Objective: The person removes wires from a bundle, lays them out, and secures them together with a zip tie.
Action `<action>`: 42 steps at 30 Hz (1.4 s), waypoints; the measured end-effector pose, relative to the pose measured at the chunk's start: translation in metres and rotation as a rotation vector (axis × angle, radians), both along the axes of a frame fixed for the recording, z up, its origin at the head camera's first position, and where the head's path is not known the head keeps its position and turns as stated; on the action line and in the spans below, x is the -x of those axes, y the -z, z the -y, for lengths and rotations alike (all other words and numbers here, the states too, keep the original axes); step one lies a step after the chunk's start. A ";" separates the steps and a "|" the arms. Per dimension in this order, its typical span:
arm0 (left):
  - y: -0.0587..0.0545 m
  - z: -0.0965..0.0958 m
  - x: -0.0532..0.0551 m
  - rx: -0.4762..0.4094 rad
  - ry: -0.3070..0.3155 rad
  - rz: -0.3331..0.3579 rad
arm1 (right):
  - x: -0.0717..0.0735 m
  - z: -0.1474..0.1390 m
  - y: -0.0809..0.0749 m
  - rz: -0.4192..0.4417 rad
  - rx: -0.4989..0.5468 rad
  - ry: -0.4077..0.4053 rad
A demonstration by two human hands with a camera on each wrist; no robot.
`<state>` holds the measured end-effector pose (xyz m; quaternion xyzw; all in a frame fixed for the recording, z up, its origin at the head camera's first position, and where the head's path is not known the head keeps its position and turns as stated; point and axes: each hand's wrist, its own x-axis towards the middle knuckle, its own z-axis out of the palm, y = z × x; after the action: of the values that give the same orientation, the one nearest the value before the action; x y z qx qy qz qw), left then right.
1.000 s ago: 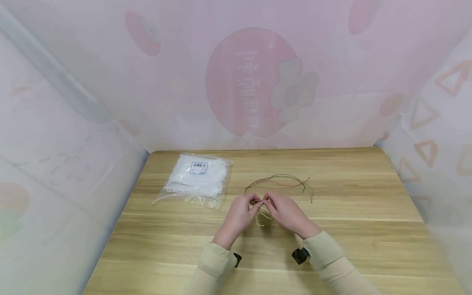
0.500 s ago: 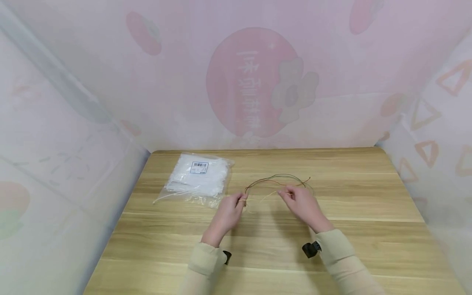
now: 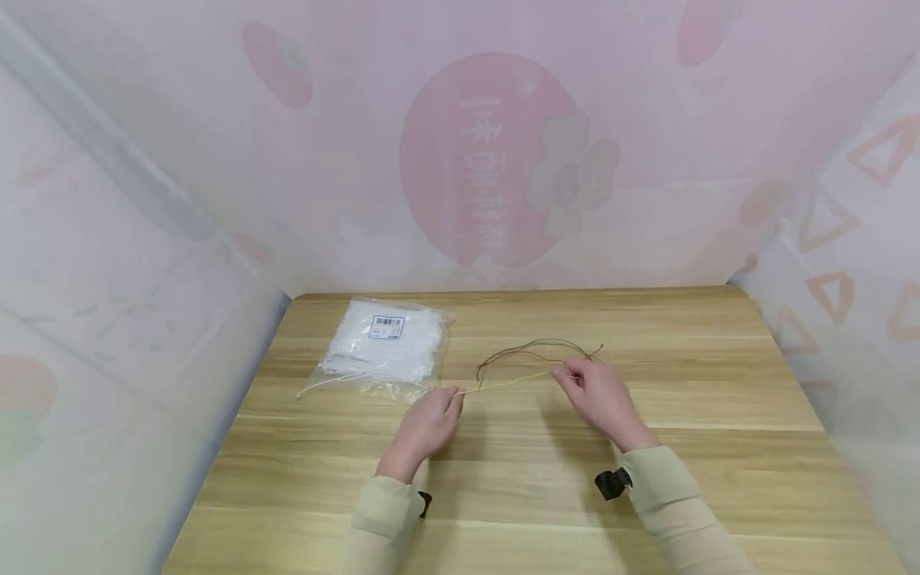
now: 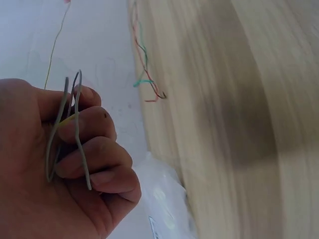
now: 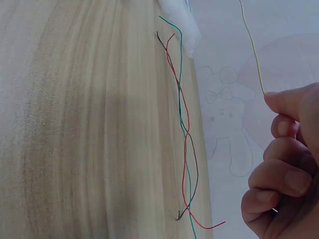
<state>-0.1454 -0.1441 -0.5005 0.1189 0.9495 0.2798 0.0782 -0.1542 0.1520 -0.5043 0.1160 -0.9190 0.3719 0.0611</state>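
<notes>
A thin yellow wire (image 3: 509, 383) stretches nearly straight between the two hands, above the table. My left hand (image 3: 429, 423) grips one end of it with curled fingers. In the left wrist view a bent grey wire (image 4: 81, 144) also lies folded across those fingers. My right hand (image 3: 602, 403) pinches the yellow wire's other end between thumb and forefinger, the remaining fingers curled in. Behind the hands lie a red wire (image 5: 184, 172), a green wire (image 5: 181, 55) and a dark wire (image 5: 197, 162), loosely crossing one another on the tabletop.
A clear plastic bag (image 3: 388, 342) packed with white strips, with a barcode label, lies at the back left of the wooden table (image 3: 690, 511). A white cable tie (image 3: 331, 383) lies at its front edge. Pale printed walls (image 3: 345, 200) enclose the table's back and sides.
The hands were close together over a looped yellow wire, then drew apart, left hand to the left and nearer, right hand to the right. The wire has straightened between them.
</notes>
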 end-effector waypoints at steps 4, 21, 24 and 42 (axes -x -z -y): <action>0.007 0.012 -0.002 0.046 -0.013 0.015 | -0.001 0.000 0.004 -0.001 -0.005 -0.006; 0.018 0.045 -0.002 0.108 0.007 0.084 | -0.004 0.006 0.011 0.100 0.032 -0.089; 0.017 0.048 -0.003 0.093 -0.012 0.085 | -0.004 0.008 0.013 0.101 0.034 -0.088; 0.017 0.078 -0.011 0.074 -0.143 0.072 | -0.004 0.009 0.013 0.115 -0.001 -0.037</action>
<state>-0.1349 -0.2225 -0.5177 0.0377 0.9618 0.2533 0.0964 -0.1503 0.1428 -0.5176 0.1113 -0.9188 0.3786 0.0011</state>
